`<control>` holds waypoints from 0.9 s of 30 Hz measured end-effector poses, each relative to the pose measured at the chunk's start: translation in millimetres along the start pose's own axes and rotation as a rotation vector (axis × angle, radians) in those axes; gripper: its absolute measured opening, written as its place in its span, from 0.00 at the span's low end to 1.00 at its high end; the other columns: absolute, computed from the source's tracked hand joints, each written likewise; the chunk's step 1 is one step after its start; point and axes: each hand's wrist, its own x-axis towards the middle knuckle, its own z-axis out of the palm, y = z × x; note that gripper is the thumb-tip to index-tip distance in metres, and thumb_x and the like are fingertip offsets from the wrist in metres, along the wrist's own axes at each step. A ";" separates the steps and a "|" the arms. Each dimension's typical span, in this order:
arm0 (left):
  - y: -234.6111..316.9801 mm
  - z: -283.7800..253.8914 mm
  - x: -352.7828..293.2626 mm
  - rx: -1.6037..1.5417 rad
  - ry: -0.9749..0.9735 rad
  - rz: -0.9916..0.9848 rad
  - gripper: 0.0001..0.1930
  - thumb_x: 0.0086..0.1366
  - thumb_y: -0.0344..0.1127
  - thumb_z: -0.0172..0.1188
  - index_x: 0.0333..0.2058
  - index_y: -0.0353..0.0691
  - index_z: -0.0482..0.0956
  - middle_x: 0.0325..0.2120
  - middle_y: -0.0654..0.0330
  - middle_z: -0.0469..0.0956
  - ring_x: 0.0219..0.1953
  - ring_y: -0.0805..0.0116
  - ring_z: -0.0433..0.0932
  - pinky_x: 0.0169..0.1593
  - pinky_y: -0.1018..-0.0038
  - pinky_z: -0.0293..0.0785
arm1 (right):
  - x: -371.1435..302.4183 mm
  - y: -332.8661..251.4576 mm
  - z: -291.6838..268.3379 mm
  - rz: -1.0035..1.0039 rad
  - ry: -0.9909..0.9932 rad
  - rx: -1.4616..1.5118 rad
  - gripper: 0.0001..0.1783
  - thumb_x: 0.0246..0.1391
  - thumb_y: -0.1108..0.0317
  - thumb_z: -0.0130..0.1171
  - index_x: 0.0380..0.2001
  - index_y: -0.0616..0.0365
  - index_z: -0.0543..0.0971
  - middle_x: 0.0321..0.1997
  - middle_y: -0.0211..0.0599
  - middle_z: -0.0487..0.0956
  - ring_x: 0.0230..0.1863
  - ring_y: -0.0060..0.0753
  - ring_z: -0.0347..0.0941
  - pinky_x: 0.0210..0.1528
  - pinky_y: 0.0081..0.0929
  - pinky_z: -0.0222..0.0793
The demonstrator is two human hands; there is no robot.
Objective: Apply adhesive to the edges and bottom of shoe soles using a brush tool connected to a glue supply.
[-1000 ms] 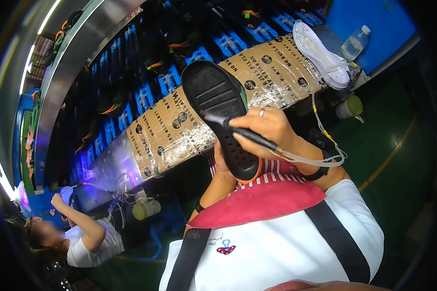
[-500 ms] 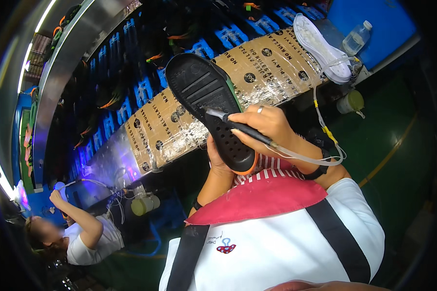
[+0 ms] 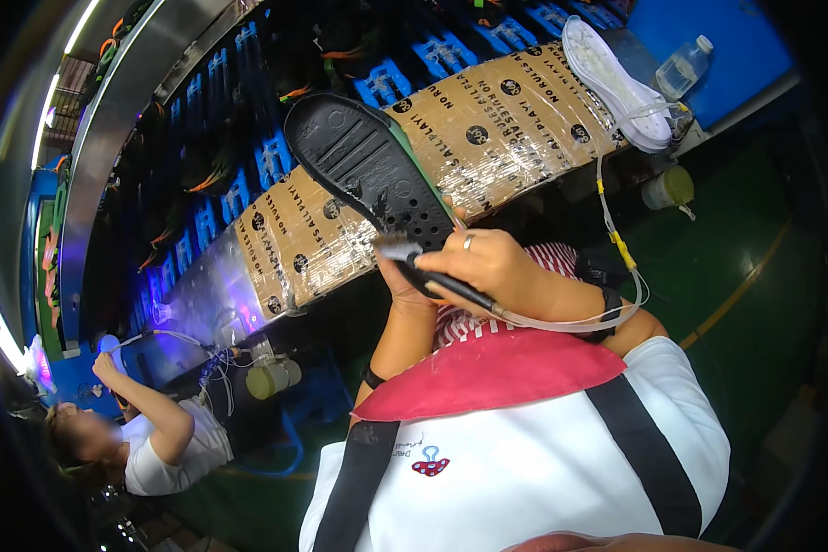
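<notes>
A black shoe sole [image 3: 359,152] with a green edge is held tilted in front of me, its inner face up, with grooves at the far end and round holes near my hands. My left hand [image 3: 408,283] grips its near end from below and the left side, the fingers partly hidden. In my right hand [image 3: 497,267] is a brush [image 3: 455,290] with a black handle and a clear tube running from its rear. The brush's bristles [image 3: 396,247] lie at the sole's left edge, close to my left hand.
Brown printed cardboard [image 3: 469,138] covers the bench ahead. At the back right stand a white sole-shaped tray [image 3: 612,87] holding whitish pieces and a clear bottle [image 3: 684,69]. Beyond runs a conveyor with blue holders [image 3: 446,53]. Another person [image 3: 170,437] works at the lower left.
The brush has moved from the middle of the sole down and left to its edge. The sole has shifted a little to the left and turned slightly.
</notes>
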 end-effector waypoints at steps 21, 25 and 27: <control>3.9 10.3 1.2 -0.208 -0.028 0.047 0.41 0.50 0.65 0.51 0.55 0.39 0.61 0.50 0.47 0.66 0.50 0.50 0.67 0.53 0.57 0.66 | 1.2 -1.7 -9.9 0.140 0.072 0.062 0.14 0.39 0.72 0.63 0.33 0.61 0.77 0.20 0.40 0.72 0.21 0.39 0.70 0.23 0.27 0.65; 4.9 2.6 7.7 -0.109 0.003 0.132 0.42 0.52 0.65 0.50 0.56 0.36 0.58 0.50 0.46 0.65 0.51 0.48 0.66 0.51 0.56 0.68 | -4.3 -6.9 -5.1 0.073 -0.116 0.260 0.12 0.41 0.72 0.63 0.33 0.60 0.77 0.21 0.40 0.72 0.22 0.40 0.71 0.25 0.28 0.66; 13.7 -6.4 11.3 -0.111 -0.028 0.139 0.42 0.52 0.65 0.51 0.57 0.38 0.58 0.51 0.46 0.65 0.52 0.48 0.65 0.51 0.55 0.67 | 0.8 -10.0 -13.8 0.178 -0.098 0.399 0.13 0.40 0.72 0.63 0.33 0.61 0.78 0.21 0.40 0.73 0.22 0.39 0.71 0.25 0.27 0.66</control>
